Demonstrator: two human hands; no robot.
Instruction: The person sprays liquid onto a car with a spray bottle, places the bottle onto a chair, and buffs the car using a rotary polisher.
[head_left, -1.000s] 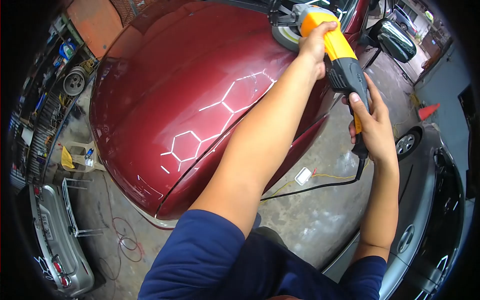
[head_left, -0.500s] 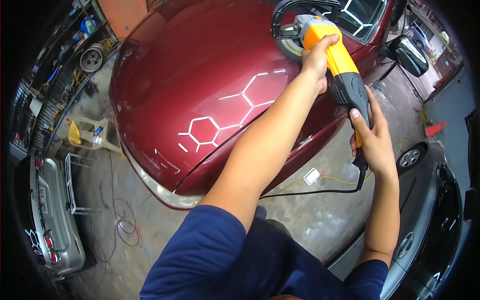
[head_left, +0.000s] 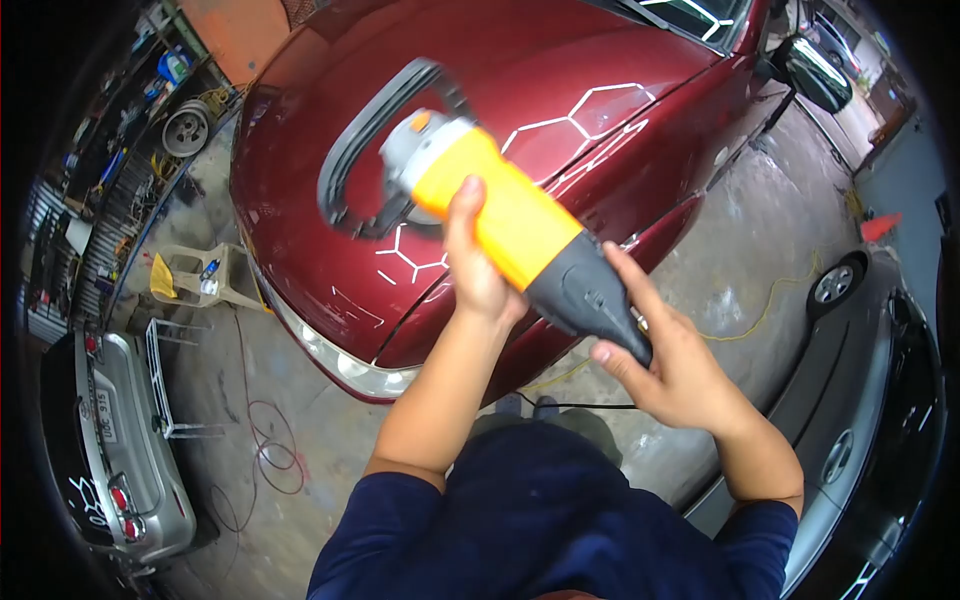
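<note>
Clearly the polisher point(head_left: 500, 215) is lifted off the paint here, carried in both hands above the front of the hood point(head_left: 400, 70), so the sound way, in my judgement, is to keep both grips firm, settle the pad flat on the panel before any pressure goes on, and mind the cord point(head_left: 585, 405) trailing below the hands so it does not drag across the finish.

Largest to smallest: the hood spreads out beyond both grips, a broad, gently crowned sheet of glossy dark-red paint, smooth enough to mirror white hexagon-shaped lights. The polisher is a long barrel with an orange plastic body, a dark grey matte tail that tapers, a pale metal head, and a black loop handle point(head_left: 365, 130) curving round the far end. The pad itself is blurred and mostly hidden behind the head, so its face cannot be told.

The left hand point(head_left: 475, 265) wraps the orange middle from underneath, thumb laid up the side, fingers curled tight out of view. The right hand point(head_left: 680, 370) cups the grey tail nearer the body, fingers closed round it and the index laid along the top.
</note>
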